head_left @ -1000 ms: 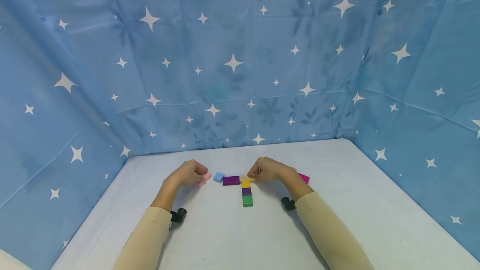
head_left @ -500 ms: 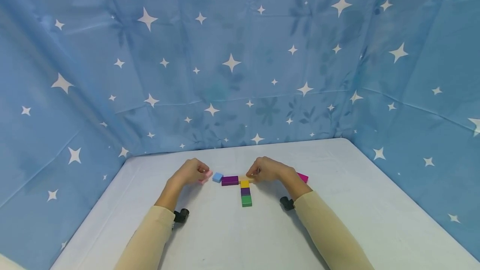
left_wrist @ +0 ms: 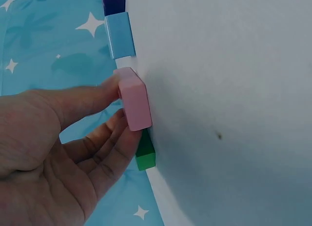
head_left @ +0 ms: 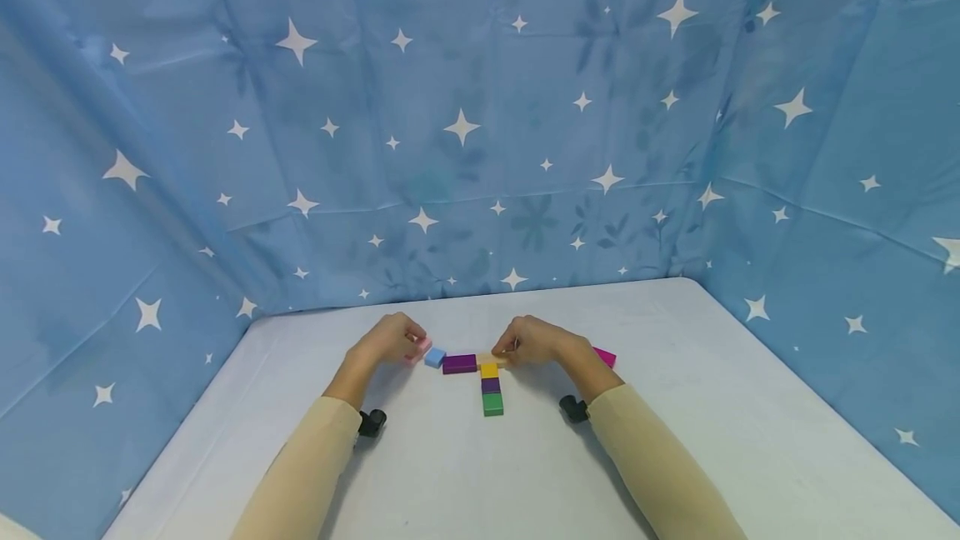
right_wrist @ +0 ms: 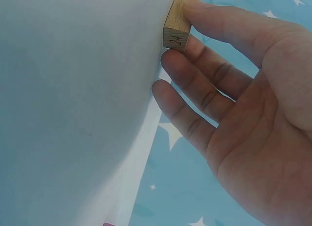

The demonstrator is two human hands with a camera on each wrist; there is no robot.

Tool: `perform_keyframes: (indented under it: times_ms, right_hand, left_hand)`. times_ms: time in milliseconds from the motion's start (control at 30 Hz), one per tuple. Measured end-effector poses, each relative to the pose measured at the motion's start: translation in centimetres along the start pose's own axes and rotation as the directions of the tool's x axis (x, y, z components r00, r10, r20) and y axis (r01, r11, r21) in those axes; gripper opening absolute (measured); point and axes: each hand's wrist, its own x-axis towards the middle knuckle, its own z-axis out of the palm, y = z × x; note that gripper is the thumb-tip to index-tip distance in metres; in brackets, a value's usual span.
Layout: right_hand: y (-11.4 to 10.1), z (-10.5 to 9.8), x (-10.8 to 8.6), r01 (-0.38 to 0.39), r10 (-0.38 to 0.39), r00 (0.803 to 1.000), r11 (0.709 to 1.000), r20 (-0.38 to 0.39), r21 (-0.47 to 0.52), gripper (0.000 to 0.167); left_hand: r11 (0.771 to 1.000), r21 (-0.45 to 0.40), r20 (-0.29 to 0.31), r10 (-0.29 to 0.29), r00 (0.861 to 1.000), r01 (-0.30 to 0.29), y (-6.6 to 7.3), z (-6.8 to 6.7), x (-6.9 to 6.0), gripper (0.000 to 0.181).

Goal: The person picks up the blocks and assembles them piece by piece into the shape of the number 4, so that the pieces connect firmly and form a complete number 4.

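Pink block: it is pinched between thumb and fingertips of the left hand (head_left: 390, 338), toward the table's far edge; whether the pink block (left_wrist: 136, 106) touches the table (head_left: 420, 482) cannot be told.
Wooden block: a plain one marked 24 (right_wrist: 178, 21) is pinched by the right hand (head_left: 536, 340), its lower fingers spread apart.
Row: the long purple block (head_left: 459, 364) is set end to end with the wooden block; the blue block (head_left: 435, 357) is turned askew between purple and pink.
Column: yellow (head_left: 489, 370), dark purple (head_left: 491, 385) and green (head_left: 492, 404) blocks are lined up from the wooden block toward the near edge.
Left fingertips: another green block (left_wrist: 145, 160) is seen beyond them.
Right forearm: a magenta block (head_left: 604, 357) is partly hidden behind it.
Far edge: it is backed by a blue starred curtain (head_left: 480, 165).
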Motion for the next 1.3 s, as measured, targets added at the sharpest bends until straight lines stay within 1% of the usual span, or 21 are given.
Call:
perform_keyframes:
  times_ms: [133, 300, 500, 667, 833, 1000, 1200, 1300]
  right_hand:
    - [0.1, 0.1, 0.1, 0.003, -0.003, 1.000, 1.000, 0.002, 0.005, 0.028]
    - [0.1, 0.0, 0.1, -0.022, 0.022, 1.000, 1.000, 0.000, 0.002, 0.028]
    - [0.2, 0.1, 0.1, -0.017, 0.017, 1.000, 1.000, 0.006, 0.004, 0.029]
    - [0.1, 0.0, 0.2, -0.031, 0.031, 1.000, 0.999, 0.001, 0.008, 0.028]
    - [0.1, 0.0, 0.2, -0.030, 0.030, 1.000, 0.999, 0.001, 0.016, 0.028]
    - [0.2, 0.1, 0.2, -0.019, 0.019, 1.000, 1.000, -0.002, 0.018, 0.028]
    - [0.2, 0.1, 0.2, -0.019, 0.019, 1.000, 1.000, 0.002, 0.017, 0.028]
    - [0.2, 0.1, 0.2, -0.027, 0.026, 1.000, 0.999, 0.007, 0.018, 0.028]
  left_hand:
    - [1.000, -0.007, -0.003, -0.005, 1.000, 0.005, 0.2, 0.2, 0.4, 0.028]
    - [1.000, -0.016, -0.019, -0.001, 1.000, 0.001, 0.5, 0.2, 1.0, 0.028]
    - [0.999, -0.029, -0.011, -0.021, 1.000, 0.021, 0.7, 0.3, 1.6, 0.029]
    - [0.999, -0.033, -0.023, -0.019, 1.000, 0.018, 0.8, 0.5, 2.0, 0.029]
    - [0.999, -0.034, -0.025, -0.017, 1.000, 0.016, 1.0, 0.6, 2.2, 0.029]
    - [0.998, -0.045, -0.035, -0.041, 0.999, 0.040, 1.4, 0.9, 2.3, 0.029]
    - [0.998, -0.028, -0.040, -0.056, 0.998, 0.055, 1.8, 1.2, 2.5, 0.030]
    - [0.998, -0.019, -0.038, -0.055, 0.998, 0.054, 2.0, 1.3, 2.6, 0.031]
